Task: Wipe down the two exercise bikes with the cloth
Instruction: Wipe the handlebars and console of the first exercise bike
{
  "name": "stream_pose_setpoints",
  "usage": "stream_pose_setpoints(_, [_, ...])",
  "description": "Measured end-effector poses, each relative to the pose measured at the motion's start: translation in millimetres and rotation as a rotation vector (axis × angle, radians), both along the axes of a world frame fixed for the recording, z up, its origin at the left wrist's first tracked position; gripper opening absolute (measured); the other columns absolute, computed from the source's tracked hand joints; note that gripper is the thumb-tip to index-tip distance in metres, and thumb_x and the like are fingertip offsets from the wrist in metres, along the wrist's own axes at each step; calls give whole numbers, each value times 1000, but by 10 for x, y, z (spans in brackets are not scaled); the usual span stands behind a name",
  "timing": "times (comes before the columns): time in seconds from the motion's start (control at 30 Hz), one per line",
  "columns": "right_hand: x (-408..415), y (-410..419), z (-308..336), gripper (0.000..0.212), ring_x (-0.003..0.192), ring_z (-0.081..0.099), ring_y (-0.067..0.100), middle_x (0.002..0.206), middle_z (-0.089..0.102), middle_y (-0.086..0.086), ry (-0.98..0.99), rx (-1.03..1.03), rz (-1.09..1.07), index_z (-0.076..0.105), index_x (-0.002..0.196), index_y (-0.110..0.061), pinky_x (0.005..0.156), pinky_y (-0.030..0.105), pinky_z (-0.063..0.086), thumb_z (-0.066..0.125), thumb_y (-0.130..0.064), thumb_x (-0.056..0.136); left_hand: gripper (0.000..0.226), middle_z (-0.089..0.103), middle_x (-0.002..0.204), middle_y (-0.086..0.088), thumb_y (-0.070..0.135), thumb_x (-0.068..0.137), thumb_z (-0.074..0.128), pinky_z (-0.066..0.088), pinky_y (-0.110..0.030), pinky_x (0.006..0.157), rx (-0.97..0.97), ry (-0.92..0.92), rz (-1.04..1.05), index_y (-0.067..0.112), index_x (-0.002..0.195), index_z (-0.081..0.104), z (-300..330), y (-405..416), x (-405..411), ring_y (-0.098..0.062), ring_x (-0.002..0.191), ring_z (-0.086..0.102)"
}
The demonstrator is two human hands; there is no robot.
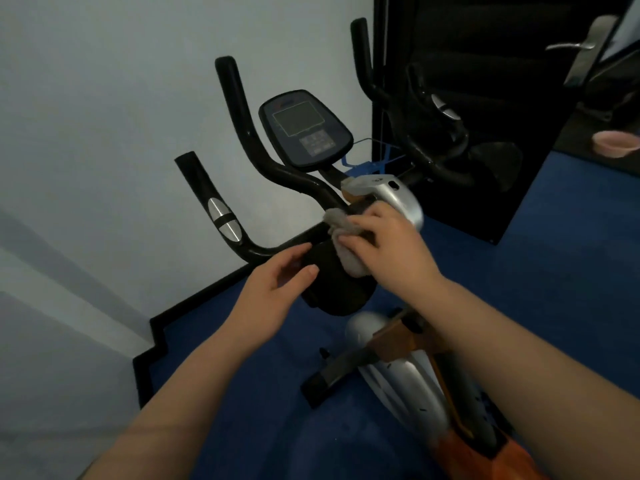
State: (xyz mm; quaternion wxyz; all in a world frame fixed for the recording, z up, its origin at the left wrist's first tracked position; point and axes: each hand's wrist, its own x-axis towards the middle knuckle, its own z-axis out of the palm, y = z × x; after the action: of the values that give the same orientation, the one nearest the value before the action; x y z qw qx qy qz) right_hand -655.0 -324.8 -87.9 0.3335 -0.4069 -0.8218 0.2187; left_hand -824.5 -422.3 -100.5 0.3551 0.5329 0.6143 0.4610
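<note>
Pressing a crumpled grey cloth (346,247) against the centre of the handlebar (277,168), the right hand (388,244) lies flat over it with fingers spread and curled down onto the fabric — the cloth bunches out past the fingertips on the left and hangs a little below the palm, over a black padded block (332,289) at the middle of the bar. The left hand (273,292) sits just beside that block on its left edge, fingers loosely bent and thumb touching the black padding; it holds nothing, only steadying against the pad. The exercise bike (398,372) stands on blue carpet (536,306) near the corner of a pale wall (104,98), its silver and orange body running toward the lower right. Above the hands, the console (304,128) tilts up on its stalk, with a dark screen and a small keypad below it — any lettering there is too blurred to read. A silver pulse sensor (223,220) shows on the left grip. Behind, against a dark door (485,64) with a metal handle (585,46), a second set of black handlebars (426,133) rises, well apart from both hands. At the right edge sits a pink bowl (613,143); its contents cannot be made out.
</note>
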Motion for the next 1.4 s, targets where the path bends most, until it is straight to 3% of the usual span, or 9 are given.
stream_pose_setpoints(0.1, [25,-301,-159,31,86,48,-3,96,50,-7,294,9,-243,69,117,-17,79,1,36,71,-22,87,37,66,118,13,19,97,54,46,-10,87,10,22,-49,25,133,55,15,129,25,5,109,59])
stream_pose_setpoints(0.27, [-192,-917,-588,15,86,52,-11,89,49,-13,705,-204,-638,67,96,-26,74,6,40,72,-17,85,37,55,135,7,18,104,39,38,-38,111,19,-18,-23,28,136,52,-88,275,198,-8,126,50])
stream_pose_setpoints(0.43, [-275,-764,-556,14,84,51,-9,91,54,-3,798,-188,-689,70,99,-10,75,5,40,73,-13,85,38,61,124,19,17,104,35,46,-19,95,55,-198,-19,38,129,56,-173,237,213,2,116,56])
stream_pose_setpoints(0.63, [-372,-1163,-570,43,96,57,1,100,63,-5,494,73,-620,70,115,-14,89,9,42,77,3,76,33,65,113,24,24,105,34,46,-6,78,73,-292,-26,34,126,58,-176,197,230,9,107,58])
stream_pose_setpoints(0.8, [-361,-712,-156,30,103,63,19,108,71,2,214,76,-414,71,115,-14,91,34,49,72,-20,86,37,64,119,18,35,105,29,46,-7,82,74,-358,-18,30,133,53,-174,196,240,7,111,57])
stream_pose_setpoints(0.93, [-290,-911,-217,28,98,64,14,103,70,0,296,-43,-313,72,114,-15,87,36,53,71,-18,86,41,65,118,19,44,102,28,45,-5,79,77,-388,15,31,132,52,-180,187,270,6,109,59])
stream_pose_setpoints(1.03, [-306,-758,-187,26,97,62,18,99,69,2,166,57,-279,72,112,-13,85,38,52,69,-12,86,47,67,113,19,53,94,29,46,-6,79,88,-414,52,32,128,54,-158,184,317,4,107,61])
stream_pose_setpoints(1.27, [-166,-738,-241,31,99,56,12,101,56,-2,182,-34,-136,68,120,-16,84,32,53,67,-12,89,37,70,111,6,44,102,32,51,-15,75,41,-389,156,33,116,64,-83,171,346,-7,104,65])
stream_pose_setpoints(1.4, [207,-553,-135,26,94,54,-3,99,55,-9,352,42,-202,69,111,-18,80,4,41,71,-11,86,26,70,107,1,22,99,48,54,-30,79,-71,-300,241,31,104,72,74,275,310,-17,102,65])
